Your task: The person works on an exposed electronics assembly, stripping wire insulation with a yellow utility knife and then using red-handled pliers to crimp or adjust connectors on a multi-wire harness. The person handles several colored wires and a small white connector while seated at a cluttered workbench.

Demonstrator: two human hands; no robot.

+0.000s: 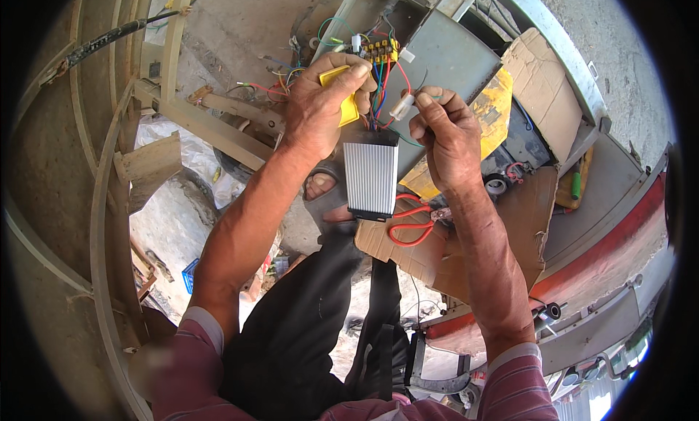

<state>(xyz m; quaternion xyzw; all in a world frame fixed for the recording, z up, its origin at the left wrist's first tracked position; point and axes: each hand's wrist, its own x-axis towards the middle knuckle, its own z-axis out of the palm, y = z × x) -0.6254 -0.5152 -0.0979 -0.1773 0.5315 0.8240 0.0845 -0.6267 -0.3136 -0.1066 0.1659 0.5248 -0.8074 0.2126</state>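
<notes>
My left hand (331, 93) is closed on a flat yellow plastic piece (346, 111). Just above it a yellow terminal block (381, 51) has several coloured wires screwed to it. My right hand (440, 126) pinches a clear white connector (402, 105) with thin red and dark wires. Below and between the hands sits a silver finned metal controller box (370, 179), its wires running up toward the block. Red-handled pliers (404, 231) lie beside the box on cardboard (480, 253).
A metal frame (167, 86) stands at the left and a grey metal panel (451, 57) at the top. At the right are yellow sheeting (495, 86), a green-handled tool (576, 181) and a red-edged body panel (611, 253). My legs and sandalled foot (320, 188) show below.
</notes>
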